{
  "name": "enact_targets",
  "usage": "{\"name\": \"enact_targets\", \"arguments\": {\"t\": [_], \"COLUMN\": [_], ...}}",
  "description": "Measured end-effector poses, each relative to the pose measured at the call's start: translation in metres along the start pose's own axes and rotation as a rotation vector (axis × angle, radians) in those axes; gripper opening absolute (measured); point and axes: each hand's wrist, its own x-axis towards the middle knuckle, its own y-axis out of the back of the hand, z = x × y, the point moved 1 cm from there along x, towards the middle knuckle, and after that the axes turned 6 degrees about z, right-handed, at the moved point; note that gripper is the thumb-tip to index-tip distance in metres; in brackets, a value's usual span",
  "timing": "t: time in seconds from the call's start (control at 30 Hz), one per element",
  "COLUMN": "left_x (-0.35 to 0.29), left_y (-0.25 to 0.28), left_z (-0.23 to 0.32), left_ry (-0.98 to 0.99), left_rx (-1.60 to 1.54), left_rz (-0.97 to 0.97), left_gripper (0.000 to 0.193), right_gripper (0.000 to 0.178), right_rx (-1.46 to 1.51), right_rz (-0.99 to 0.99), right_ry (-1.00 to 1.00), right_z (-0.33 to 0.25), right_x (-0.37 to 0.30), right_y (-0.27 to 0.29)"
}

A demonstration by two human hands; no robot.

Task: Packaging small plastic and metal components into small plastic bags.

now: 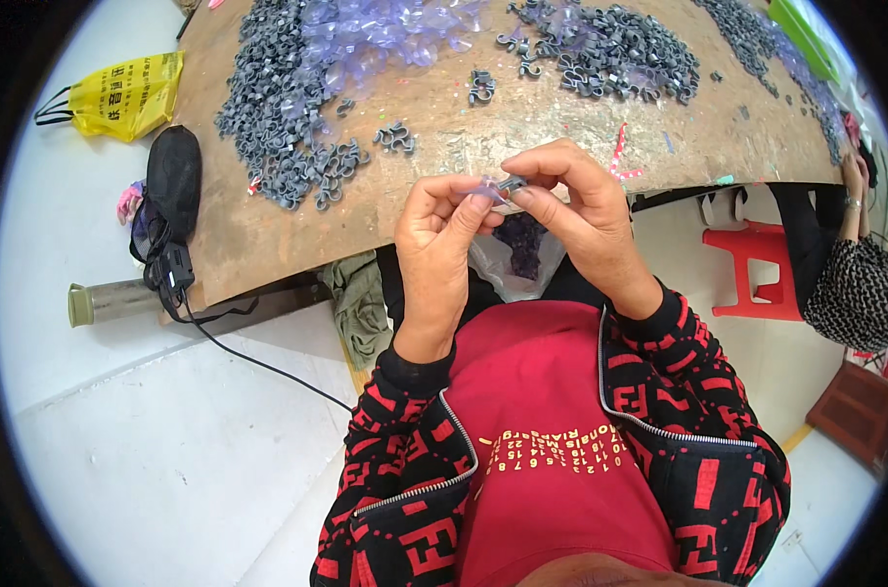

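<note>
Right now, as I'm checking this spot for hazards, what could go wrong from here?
The small purple piece in the left hand and the gray part in the right hand could slip free, perhaps toward the translucent bag below. The black cable, trailing from the table's left side, might catch a foot.

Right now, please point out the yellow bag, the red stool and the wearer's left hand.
Yellow bag (136, 96), head view: its broad side.
Red stool (754, 244), head view: its upper part.
Left hand (438, 238), head view: near the thumb's base.

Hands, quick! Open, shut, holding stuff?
Left hand: closed, pinching a clear purple plastic piece.
Right hand: closed, pinching a small grey plastic clip.
</note>
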Motion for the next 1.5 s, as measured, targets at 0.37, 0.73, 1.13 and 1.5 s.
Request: {"name": "enact_targets", "arguments": {"t": [0.37,0.73,1.13,1.5], "left_x": [-0.002,-0.002,-0.004,0.007], "left_y": [-0.002,0.002,0.001,0.012], "left_z": [0.001,0.001,-0.001,0.009], "left_ry": [-0.142,-0.004,0.044,0.070], "left_rx": [0.105,0.075,0.028,0.269], "left_rz": [0.024,0.039,0.029,-0.086], "left_gripper": [0.021,0.017,0.016,0.015], "right_gripper": [0.023,0.025,0.025,0.025], "right_rx": [-0.008,-0.123,-0.266,-0.452], "right_rz": [-0.002,-0.007,-0.001,-0.142], "right_ry": [-0.007,0.152,0.195,0.674], "right_z": [0.002,0.002,0.004,0.016], "right_x": [-0.001,0.000,0.002,0.018], "right_y": [-0.002,-0.001,0.000,0.011]}}
